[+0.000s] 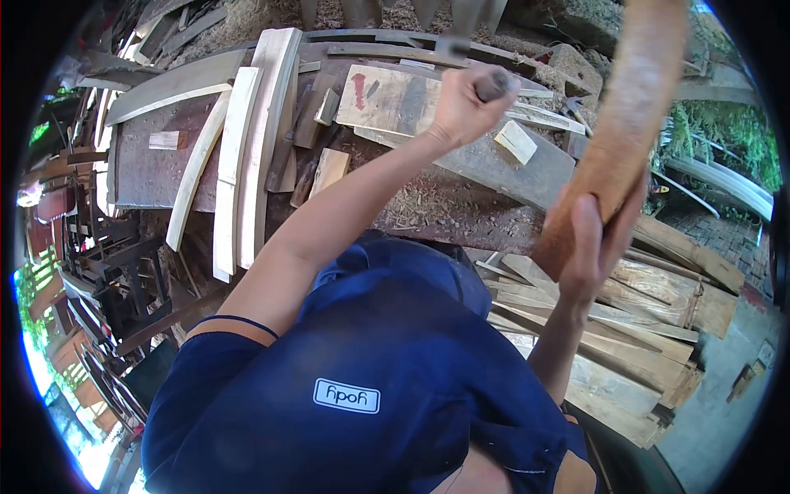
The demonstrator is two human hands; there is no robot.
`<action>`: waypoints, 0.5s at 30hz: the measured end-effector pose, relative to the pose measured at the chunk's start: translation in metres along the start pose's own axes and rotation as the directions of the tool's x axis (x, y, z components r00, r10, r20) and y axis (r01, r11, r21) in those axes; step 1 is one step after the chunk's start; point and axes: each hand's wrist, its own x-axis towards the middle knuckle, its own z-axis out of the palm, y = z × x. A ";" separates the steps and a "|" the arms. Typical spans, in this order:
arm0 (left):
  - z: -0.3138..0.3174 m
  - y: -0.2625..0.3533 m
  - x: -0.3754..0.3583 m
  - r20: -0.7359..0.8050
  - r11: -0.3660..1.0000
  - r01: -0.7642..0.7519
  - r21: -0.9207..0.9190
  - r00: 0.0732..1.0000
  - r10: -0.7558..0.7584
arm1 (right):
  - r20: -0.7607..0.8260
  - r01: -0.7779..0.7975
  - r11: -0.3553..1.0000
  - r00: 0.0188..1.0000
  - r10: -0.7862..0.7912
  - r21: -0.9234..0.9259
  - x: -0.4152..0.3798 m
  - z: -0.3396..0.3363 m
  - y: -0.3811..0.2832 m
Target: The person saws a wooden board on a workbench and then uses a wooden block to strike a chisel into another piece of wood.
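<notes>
My left hand (469,107) is closed in a fist around the dark, round handle (494,83) of a tool above the workbench. Its handle end faces me, and I cannot make out the tool's working end. On the right, my right hand (597,243) grips the lower end of a thick, curved brown wooden piece (634,115), thumb on the near face. That piece rises past the top edge of the view. Below my left hand lie a pale board with a red mark (378,103) and a small light wood block (516,142).
Long pale curved strips (267,123) lie across the left of the sawdust-strewn workbench (428,202). A grey board (543,177) rests near its right end. Stacked planks (650,288) fill the lower right, and dark wooden frames (123,280) stand at the left.
</notes>
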 end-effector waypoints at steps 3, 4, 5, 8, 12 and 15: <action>0.009 0.010 -0.013 0.063 0.986 -0.134 0.097 0.990 0.129 | -0.046 0.174 0.983 0.984 -0.172 0.050 0.002 0.003 -0.004; 0.009 0.007 -0.013 0.129 0.970 -0.130 0.203 0.986 0.106 | -0.027 0.207 0.977 0.978 -0.209 -0.053 0.001 0.009 -0.002; 0.011 0.004 -0.014 0.123 0.970 -0.133 0.203 0.986 0.110 | 0.144 0.253 0.932 0.964 -0.222 -0.259 0.005 0.006 0.011; 0.021 -0.001 -0.021 0.084 0.963 -0.204 0.175 0.978 0.191 | 0.236 0.143 0.948 0.969 -0.076 -0.284 0.007 0.007 0.012; 0.022 -0.010 -0.021 0.127 0.940 -0.220 0.261 0.973 0.193 | 0.050 0.241 0.947 0.970 -0.236 -0.212 0.002 0.003 0.011; 0.018 -0.004 -0.022 0.119 0.957 -0.204 0.208 0.976 0.182 | -0.010 0.063 0.998 0.998 -0.062 0.021 -0.003 0.012 0.003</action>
